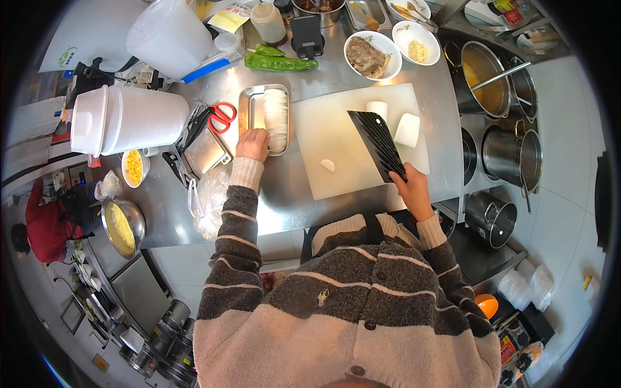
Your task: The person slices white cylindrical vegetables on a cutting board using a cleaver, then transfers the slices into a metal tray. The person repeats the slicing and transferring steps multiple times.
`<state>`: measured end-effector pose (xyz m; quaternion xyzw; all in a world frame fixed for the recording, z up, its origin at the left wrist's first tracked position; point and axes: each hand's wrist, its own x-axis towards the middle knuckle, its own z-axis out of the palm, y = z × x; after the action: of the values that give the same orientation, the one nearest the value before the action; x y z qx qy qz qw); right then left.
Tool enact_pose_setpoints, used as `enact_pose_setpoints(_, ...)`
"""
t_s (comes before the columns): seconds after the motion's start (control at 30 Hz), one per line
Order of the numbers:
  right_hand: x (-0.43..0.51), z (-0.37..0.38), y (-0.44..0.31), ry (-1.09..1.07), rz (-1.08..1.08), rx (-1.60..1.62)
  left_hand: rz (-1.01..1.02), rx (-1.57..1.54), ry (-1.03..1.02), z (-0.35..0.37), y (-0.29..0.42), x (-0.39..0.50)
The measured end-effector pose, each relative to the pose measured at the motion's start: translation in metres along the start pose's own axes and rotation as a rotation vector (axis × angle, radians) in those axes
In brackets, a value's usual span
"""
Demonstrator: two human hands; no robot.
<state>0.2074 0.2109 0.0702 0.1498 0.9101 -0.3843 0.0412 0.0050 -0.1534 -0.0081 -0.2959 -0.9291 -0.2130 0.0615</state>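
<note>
My right hand (412, 189) grips the handle end of a black, ridged cleaver (374, 140), its blade slanting over a white cutting board (315, 131). Beyond the blade lies a white, peeled radish-like piece (377, 109), partly hidden by it. A second white chunk (407, 130) rests to the right, and a small white slice (328, 165) lies alone on the board's near part. My left hand (252, 144) is at the near end of a steel tray (250, 97), fingers curled against a long row of thin white slices (275, 116). Whether the fingers pinch any slice is hidden.
Red-handled scissors (223, 118) and stacked white containers (145, 119) stand left of the tray. Green peppers (281, 62), a bowl of meat (371, 56) and a phone stand (306, 39) line the back. Pots (485, 80) flank the right; a person in red (46, 220) is far left.
</note>
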Motion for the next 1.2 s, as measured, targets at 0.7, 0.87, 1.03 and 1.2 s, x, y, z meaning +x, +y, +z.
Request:
enact_pose_setpoints(0.7, -0.001, 0.003, 0.004, -0.013, 0.02, -0.005, 0.015, 0.26, -0.284, 0.008, 0.011, 0.013)
enact_pose_setpoints(0.87, -0.001, 0.003, 0.004, 0.0, 0.018, 0.013, -0.274, -0.064, -0.2, 0.008, 0.004, 0.013)
enact_pose_setpoints(1.03, -0.002, 0.003, 0.005, -0.008, 0.024, -0.003, -0.68, -0.429, -0.281, 0.014, -0.008, 0.02)
enact_pose_setpoints(1.2, -0.001, 0.003, 0.003, -0.016, 0.037, 0.006, -0.751, -0.465, -0.35, 0.012, -0.004, 0.028)
